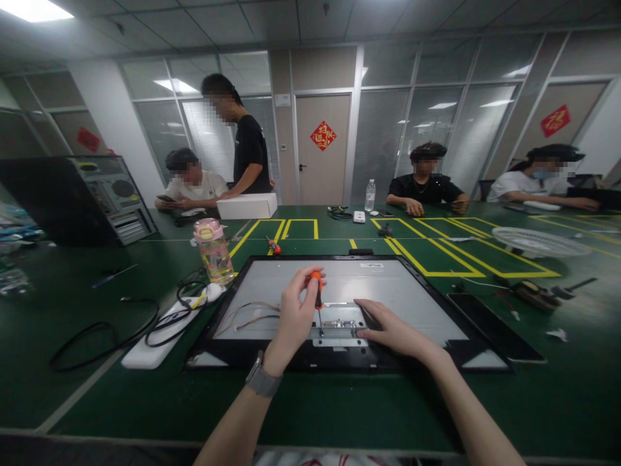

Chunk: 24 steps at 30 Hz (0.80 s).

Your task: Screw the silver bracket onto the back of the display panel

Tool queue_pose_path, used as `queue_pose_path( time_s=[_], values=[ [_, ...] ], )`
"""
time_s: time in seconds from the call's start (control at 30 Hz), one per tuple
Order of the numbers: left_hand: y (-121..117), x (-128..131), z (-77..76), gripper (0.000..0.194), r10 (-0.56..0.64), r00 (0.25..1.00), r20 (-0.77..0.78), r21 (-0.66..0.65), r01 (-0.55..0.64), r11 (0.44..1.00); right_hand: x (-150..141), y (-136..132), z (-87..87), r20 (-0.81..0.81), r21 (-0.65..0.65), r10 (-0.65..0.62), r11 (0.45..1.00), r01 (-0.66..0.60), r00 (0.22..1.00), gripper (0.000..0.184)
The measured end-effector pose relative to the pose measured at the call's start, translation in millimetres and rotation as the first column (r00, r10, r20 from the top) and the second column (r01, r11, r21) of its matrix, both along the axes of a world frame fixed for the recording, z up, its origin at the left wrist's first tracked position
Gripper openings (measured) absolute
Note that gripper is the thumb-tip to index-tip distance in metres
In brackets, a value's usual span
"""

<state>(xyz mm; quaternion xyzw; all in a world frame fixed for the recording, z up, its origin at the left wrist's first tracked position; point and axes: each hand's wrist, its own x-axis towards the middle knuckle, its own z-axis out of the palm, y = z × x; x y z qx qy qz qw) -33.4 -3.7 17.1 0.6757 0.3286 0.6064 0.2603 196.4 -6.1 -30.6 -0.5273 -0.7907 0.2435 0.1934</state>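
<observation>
We look across a broad green worktop (pixel 145 404), smooth and slightly dull, marked with yellow tape rectangles. On it, straight ahead of us, lies the large flat panel (pixel 405 285): a pale grey sheet, seemingly metal, inside a thin black rectangular frame. Our right hand (pixel 395 330) rests at the right side of the bracket (pixel 338 335), thumb and fingers apart and not closed into a grip. Our left hand (pixel 295 301) has its fingers wrapped around a screwdriver's handle, held nearly upright.

The bracket, shiny, thin and oblong, sits near the panel's close edge, so we judge the fastening work there to be in progress. Whether screws are going in or coming out, and how many are left, we cannot tell. The screwdriver (pixel 317 294) has a rounded orange and black handle; its slim shaft points down at the bracket. Small metallic connectors (pixel 339 323) line the bracket. Thin, flexible wires (pixel 262 304) curve loosely over the grey sheet, apparently not tidied away yet.
</observation>
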Motion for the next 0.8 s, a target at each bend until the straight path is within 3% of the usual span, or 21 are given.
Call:
queue_pose_path(
  time_s=[0.17,0.4,0.57,0.8],
  values=[
    [-0.5,-1.8,2.0,0.017,0.146,0.988,-0.051,0.09,-0.141,0.986,-0.8,0.3,0.9,0.005,-0.014,-0.008,1.0,0.009,1.0,0.069],
    [-1.2,-1.8,4.3,0.025,0.051,0.998,-0.039,0.055,-0.049,0.997,-0.3,-0.5,1.2,-0.001,-0.006,-0.006,1.0,0.006,1.0,0.069],
    [-0.4,-1.6,3.6,0.016,0.078,0.996,-0.047,0.053,-0.075,0.996,-1.4,-1.2,2.5,0.007,-0.014,-0.013,1.0,0.013,1.0,0.069],
    [-2.1,-3.3,5.9,0.026,0.082,0.996,-0.02,0.088,-0.08,0.993,-1.5,-1.8,3.6,0.008,-0.012,-0.009,1.0,0.009,1.0,0.068]
  ],
)
